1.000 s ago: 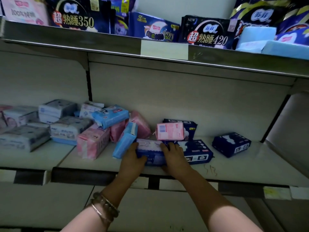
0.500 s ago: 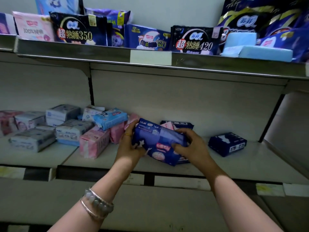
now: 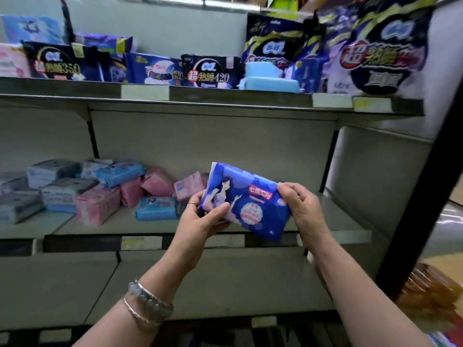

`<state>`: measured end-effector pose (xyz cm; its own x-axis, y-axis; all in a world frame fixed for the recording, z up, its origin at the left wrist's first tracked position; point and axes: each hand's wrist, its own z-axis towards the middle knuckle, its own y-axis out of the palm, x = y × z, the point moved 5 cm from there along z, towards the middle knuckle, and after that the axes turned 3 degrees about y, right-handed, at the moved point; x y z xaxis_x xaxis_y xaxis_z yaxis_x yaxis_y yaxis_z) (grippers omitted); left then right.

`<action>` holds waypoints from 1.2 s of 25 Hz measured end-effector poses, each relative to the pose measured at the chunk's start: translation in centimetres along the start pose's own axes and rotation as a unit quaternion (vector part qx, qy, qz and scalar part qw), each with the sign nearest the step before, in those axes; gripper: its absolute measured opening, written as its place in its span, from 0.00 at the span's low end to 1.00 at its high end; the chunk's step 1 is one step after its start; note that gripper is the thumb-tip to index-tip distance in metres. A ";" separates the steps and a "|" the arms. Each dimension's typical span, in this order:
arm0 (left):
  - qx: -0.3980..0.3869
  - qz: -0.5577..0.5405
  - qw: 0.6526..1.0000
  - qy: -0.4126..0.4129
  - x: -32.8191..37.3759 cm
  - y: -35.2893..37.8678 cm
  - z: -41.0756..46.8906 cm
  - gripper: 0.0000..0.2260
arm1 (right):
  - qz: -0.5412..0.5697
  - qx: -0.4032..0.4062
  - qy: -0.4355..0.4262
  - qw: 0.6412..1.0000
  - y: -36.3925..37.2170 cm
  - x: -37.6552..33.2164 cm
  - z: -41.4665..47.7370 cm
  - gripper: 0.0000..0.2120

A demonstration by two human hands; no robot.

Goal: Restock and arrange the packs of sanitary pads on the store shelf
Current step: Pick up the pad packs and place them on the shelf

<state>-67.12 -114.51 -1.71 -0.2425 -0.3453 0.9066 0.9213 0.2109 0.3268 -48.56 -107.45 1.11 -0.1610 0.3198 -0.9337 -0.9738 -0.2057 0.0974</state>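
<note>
My left hand (image 3: 200,221) and right hand (image 3: 300,209) each grip an end of the blue pack (image 3: 250,204), tilted in the air by the middle shelf's (image 3: 343,221) front edge; I'd level it, then set it squarely toward the right corner.

Bare shelf board right of my hands; packs crowd the left.

My left hand (image 3: 198,221) and right hand (image 3: 300,209) grip a blue pack (image 3: 250,204) in front of the middle shelf (image 3: 335,221). Right of my right hand, its board shows bare as far as the side panel (image 3: 375,184). Just left of my left hand lies a light blue pack (image 3: 156,208), with a pile of pink, blue and grey packs (image 3: 97,207) further left. A pink pack (image 3: 189,186) stands behind my hands. Above them, the upper shelf (image 3: 225,97) caps the opening. Below my wrists, the lower shelf (image 3: 225,279) shows bare board.
</note>
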 end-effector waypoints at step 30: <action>0.108 0.079 0.982 -0.136 -3.6 -8.2 -21.1 0.18 | 0.037 -0.042 0.173 0.983 3.4 5.0 -17.8 0.06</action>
<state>-67.34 -134.28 -13.30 -0.2017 -0.0424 0.9785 0.8749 0.4413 0.1995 -49.86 -123.01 -9.38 -0.1530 -0.0289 -0.9878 -0.9421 -0.2975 0.1546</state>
